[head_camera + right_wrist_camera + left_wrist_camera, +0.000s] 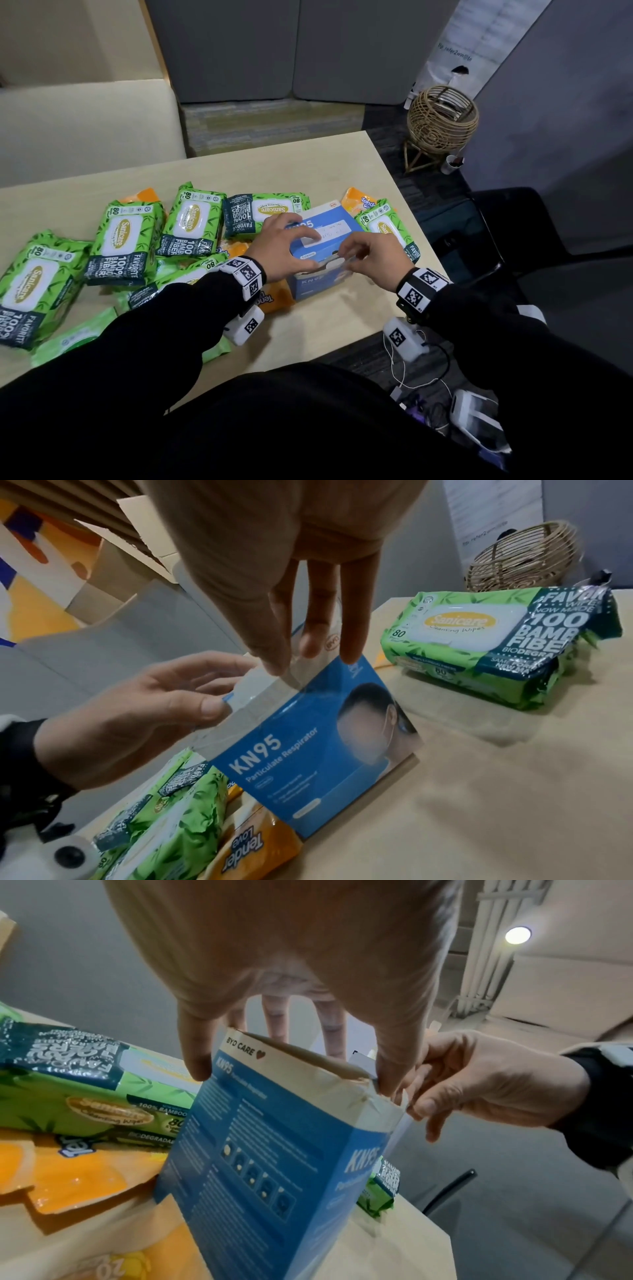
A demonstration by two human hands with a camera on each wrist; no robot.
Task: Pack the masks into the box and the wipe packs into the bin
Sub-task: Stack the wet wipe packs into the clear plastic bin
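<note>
A blue KN95 mask box [318, 287] [274, 1150] [308, 750] stands on the pale wooden table [342, 325], near its right edge. My left hand [308, 250] [291, 1069] [229, 685] grips the box's top from the left, thumb on the near side and fingers over the far side. My right hand [346, 258] [418, 1096] [311, 658] pinches the white lid flap at the box's near right corner. Several green wipe packs [123, 240] [85, 1091] lie to the left, and one more green pack [387, 229] [479, 642] lies to the right. No loose masks show.
Orange wipe packs [359, 202] [68, 1177] lie behind and beside the box. A wicker ball on a stand [442, 116] stands on the floor past the table's right edge. A cream sofa [85, 130] is back left. Cables and white devices [472, 418] lie on the floor.
</note>
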